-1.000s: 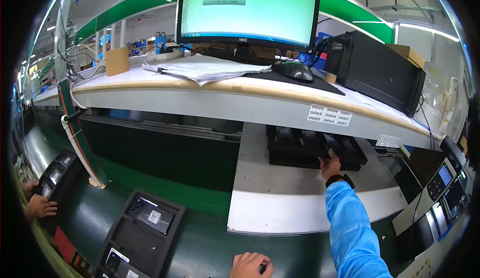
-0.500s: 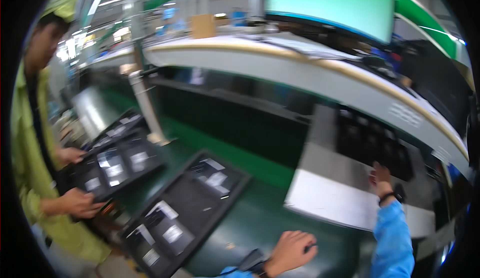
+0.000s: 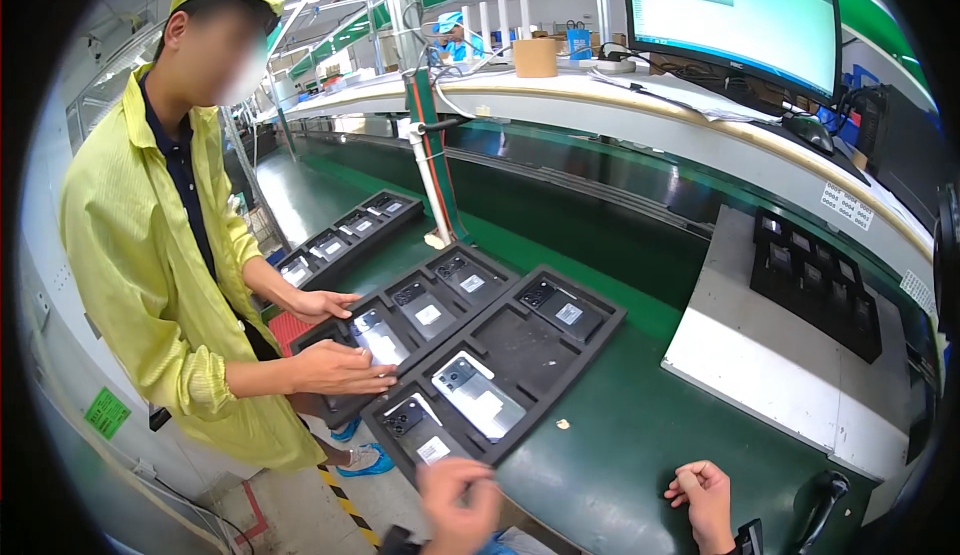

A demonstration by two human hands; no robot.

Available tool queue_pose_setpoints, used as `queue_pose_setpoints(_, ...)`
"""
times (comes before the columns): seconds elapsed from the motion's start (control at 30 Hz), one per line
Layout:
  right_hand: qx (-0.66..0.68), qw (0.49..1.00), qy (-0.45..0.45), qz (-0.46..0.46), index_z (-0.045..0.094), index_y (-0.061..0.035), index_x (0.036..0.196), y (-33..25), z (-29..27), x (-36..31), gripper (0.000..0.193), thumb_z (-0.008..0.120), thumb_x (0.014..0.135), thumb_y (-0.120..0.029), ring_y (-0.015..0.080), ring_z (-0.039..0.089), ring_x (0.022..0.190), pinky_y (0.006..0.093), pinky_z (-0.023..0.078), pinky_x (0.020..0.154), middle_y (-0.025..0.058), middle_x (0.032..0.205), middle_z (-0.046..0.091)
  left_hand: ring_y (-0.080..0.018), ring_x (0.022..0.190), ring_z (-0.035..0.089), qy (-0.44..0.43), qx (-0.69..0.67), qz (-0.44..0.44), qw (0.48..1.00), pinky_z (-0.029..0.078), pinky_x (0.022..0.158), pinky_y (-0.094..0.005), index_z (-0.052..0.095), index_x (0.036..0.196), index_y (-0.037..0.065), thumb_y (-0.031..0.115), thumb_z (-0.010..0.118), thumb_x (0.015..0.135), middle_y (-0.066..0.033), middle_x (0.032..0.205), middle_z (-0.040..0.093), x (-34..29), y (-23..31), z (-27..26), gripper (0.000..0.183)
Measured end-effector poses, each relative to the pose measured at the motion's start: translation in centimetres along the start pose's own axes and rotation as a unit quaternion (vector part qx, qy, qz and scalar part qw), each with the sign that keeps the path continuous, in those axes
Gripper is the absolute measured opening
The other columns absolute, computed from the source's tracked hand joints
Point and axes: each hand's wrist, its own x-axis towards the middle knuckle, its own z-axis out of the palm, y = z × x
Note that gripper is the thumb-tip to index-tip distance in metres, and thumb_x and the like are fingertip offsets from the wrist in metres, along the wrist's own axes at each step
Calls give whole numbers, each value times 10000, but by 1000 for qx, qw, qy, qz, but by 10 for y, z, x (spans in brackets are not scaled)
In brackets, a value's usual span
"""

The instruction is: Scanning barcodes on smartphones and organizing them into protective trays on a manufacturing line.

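My left hand (image 3: 460, 505) is smeared by motion at the lower edge, beside the near corner of a black foam tray (image 3: 548, 401). That tray holds a silver phone (image 3: 478, 395), a dark phone (image 3: 415, 429) near me and another dark phone (image 3: 566, 309) at its far end. One slot between them has no phone. Over the green bench, my right hand (image 3: 702, 500) has loosely curled fingers, with nothing visible in them. A co-worker's hands touch a second black tray (image 3: 322, 395) of phones, directly left of the first.
A third phone tray (image 3: 345, 245) lies farther back. To the right, a black slotted holder (image 3: 815, 280) stands on a metal plate (image 3: 745, 355). A black curved device (image 3: 825, 500) is by my right hand. Above are a shelf (image 3: 640, 115) and a monitor (image 3: 735, 15).
My right hand has come back from the black holder to the near bench. My left hand has moved left toward the tray. The view has turned left, and the co-worker's tray now lies beside mine.
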Motion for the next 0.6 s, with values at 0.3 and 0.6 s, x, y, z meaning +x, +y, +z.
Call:
queue_pose_setpoints(0.3,-61,975,-181,112,558,14,1290,-12,74,-40,378,621,981,-193,165,673,887,266,554,720,103,1067,687,-160,957,573,185,-404,-448,776,484,774,-326,296,1372,105,77,634,917,-68,1058,603,-4,-84,-30,568)
queue_pose_setpoints(0.6,133,984,-54,107,402,48,1349,-11,132,-22,464,602,965,-121,245,607,1119,398,494,984,173,1269,589,-214,777,652,166,-447,-530,702,522,655,-347,649,1116,9,104,647,909,-151,843,663,-69,-3,0,228)
